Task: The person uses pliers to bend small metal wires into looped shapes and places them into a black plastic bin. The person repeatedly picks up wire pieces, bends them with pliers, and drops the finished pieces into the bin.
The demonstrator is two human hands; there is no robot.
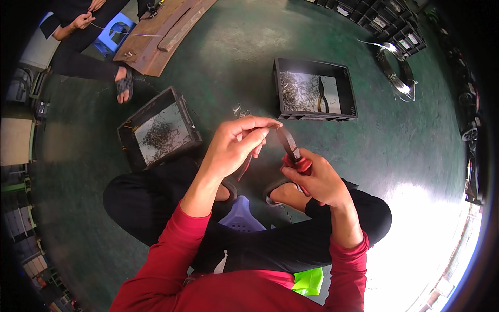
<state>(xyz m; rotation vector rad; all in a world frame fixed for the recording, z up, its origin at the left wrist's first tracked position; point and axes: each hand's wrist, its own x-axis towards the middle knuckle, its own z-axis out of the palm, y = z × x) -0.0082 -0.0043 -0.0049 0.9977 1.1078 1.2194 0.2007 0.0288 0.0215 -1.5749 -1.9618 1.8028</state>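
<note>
My right hand (322, 179) is wrapped round the red handles of a pair of pliers (289, 143), whose dark jaws point up and to the left. At the jaws' tip, my left hand (234, 148) pinches thumb and forefinger together. Whatever sits in that pinch is too small to make out. Below the left palm a narrow dark-red thing (244, 167) sticks out, its kind unclear. Just beyond the left hand, a few small bent metal pieces (240, 111) lie on the floor.
Ahead, a black crate (317, 117) holds small metal hooks and another pair of pliers (322, 96). A second black crate (186, 117) with hooks stands left. A wire coil (395, 70) lies far right. A co-worker's hand (83, 21) holds wire by a wooden board (156, 39).
</note>
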